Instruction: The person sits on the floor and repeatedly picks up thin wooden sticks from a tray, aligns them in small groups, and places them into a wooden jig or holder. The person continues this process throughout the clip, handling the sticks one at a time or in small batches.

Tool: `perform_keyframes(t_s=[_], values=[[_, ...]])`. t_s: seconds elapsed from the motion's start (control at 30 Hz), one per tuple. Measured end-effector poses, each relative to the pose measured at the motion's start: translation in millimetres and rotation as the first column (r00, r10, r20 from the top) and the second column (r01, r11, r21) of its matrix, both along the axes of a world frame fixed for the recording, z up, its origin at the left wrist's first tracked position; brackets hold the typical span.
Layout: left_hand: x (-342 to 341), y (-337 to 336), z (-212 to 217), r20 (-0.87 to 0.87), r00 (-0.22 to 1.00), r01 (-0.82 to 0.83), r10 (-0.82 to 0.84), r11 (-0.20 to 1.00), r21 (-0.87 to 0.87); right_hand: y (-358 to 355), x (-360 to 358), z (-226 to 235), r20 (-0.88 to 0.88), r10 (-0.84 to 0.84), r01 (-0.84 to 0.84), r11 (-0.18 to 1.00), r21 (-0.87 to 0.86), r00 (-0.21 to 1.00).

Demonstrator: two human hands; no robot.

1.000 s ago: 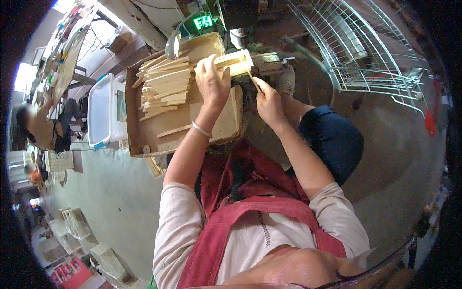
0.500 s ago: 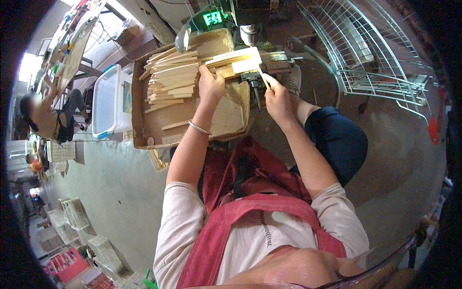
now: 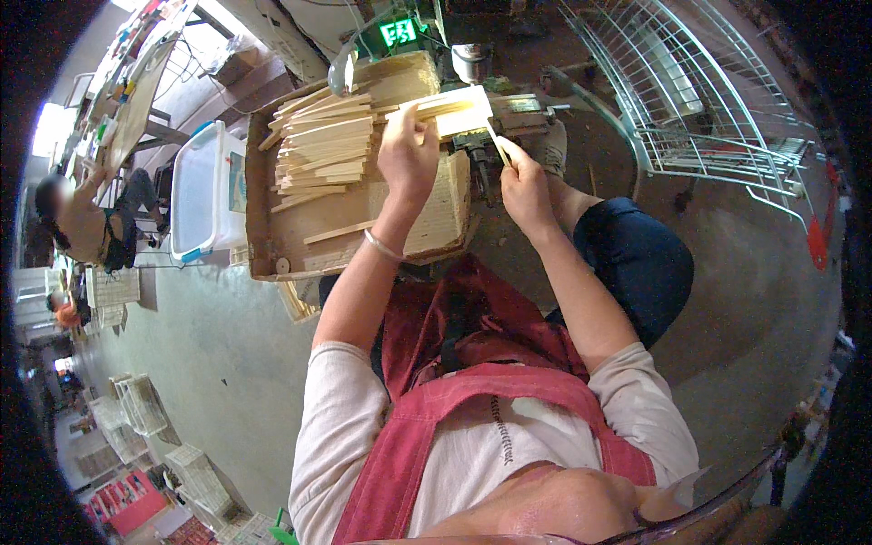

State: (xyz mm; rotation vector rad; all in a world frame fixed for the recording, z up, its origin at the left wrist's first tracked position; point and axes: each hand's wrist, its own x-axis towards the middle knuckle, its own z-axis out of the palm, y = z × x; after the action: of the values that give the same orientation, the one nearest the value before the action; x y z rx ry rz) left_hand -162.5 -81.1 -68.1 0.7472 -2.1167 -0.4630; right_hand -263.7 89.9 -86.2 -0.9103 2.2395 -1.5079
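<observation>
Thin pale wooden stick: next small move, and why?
Probably nudge the thin pale wooden stick toward the pale rectangular block: the right hand grips it, its tip is by the block's right edge, and the left hand is near the opposite end.

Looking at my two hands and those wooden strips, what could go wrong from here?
The thin stick in the right hand might slip, its tip being so near the pale, brightly lit piece. The left hand is close to that piece too, so fingers could get scraped. The wooden strips lie loose, so a knock might scatter some.
</observation>
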Motion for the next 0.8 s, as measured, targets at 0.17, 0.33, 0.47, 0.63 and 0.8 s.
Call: perform_keyframes(t_s=[0.17,0.33,0.47,0.63,0.8], values=[[-37.9,-27.6,14.8,0.347,0.936,0.08,0.061,0.923,-0.377,-0.3,6.3,6.3,-0.021,0.009,-0.009,1.0,-0.029,1.0],[-52.7,-38.5,0.0,0.367,0.93,0.096,0.029,0.944,-0.316,1.6,5.9,1.8,0.013,0.005,-0.005,0.999,-0.039,1.0],[-54.6,-31.4,-1.7,0.313,0.945,0.021,0.09,0.942,-0.334,2.7,5.8,-4.3,0.005,0.003,-0.003,0.997,-0.075,1.0],[-57.3,-32.8,-12.4,0.153,0.986,0.131,-0.064,0.862,-0.489,0.4,10.7,-0.4,-0.091,-0.026,0.018,0.996,-0.085,0.995],[-61.4,-30.7,-16.2,0.121,0.972,0.236,-0.203,0.857,-0.459,-1.5,6.5,-11.5,-0.17,-0.049,0.034,0.995,-0.089,0.984]])
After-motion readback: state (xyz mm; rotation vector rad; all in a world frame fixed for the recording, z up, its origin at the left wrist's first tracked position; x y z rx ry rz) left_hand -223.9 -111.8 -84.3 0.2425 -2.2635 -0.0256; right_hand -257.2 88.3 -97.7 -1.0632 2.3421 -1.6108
